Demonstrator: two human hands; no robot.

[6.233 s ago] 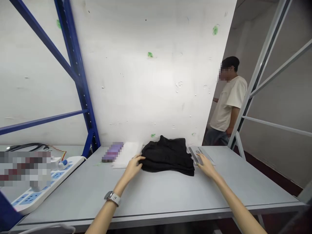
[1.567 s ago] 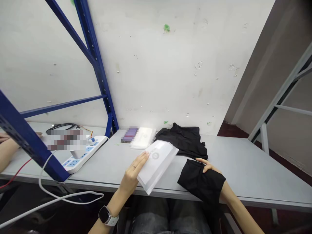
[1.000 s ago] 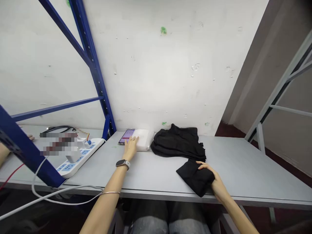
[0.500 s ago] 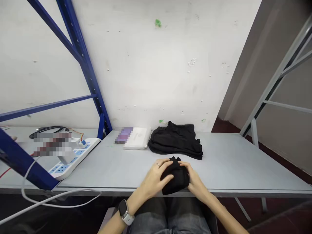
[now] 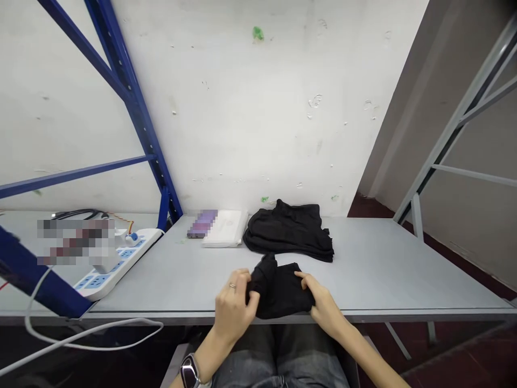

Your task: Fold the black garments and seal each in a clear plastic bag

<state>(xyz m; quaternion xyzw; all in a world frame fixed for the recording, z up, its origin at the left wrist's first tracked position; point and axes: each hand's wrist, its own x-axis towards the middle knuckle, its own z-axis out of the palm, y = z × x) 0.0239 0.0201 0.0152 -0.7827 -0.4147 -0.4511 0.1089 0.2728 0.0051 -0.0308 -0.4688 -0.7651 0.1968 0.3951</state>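
A small black cloth garment [image 5: 280, 291] lies near the front edge of the grey table [image 5: 363, 285], partly spread out. My left hand [image 5: 234, 299] grips its bunched left end, which stands up in a small peak. My right hand [image 5: 322, 305] holds its right side, fingers over the edge. Behind them sits a folded stack of black clothing [image 5: 288, 231]. A white flat package [image 5: 224, 228] lies to the left of that stack, next to a phone [image 5: 202, 223] whose screen is blurred out.
A white power strip [image 5: 121, 258] with a plugged-in adapter sits at the table's left end, behind a blue steel shelf upright [image 5: 149, 156]. A white cable [image 5: 81, 337] hangs below the table edge. My jeans-clad legs show underneath. A white wall stands behind.
The black garment, bunched between my hands before, is now pulled wider. My left hand has moved left and toward me. The view has shifted slightly.
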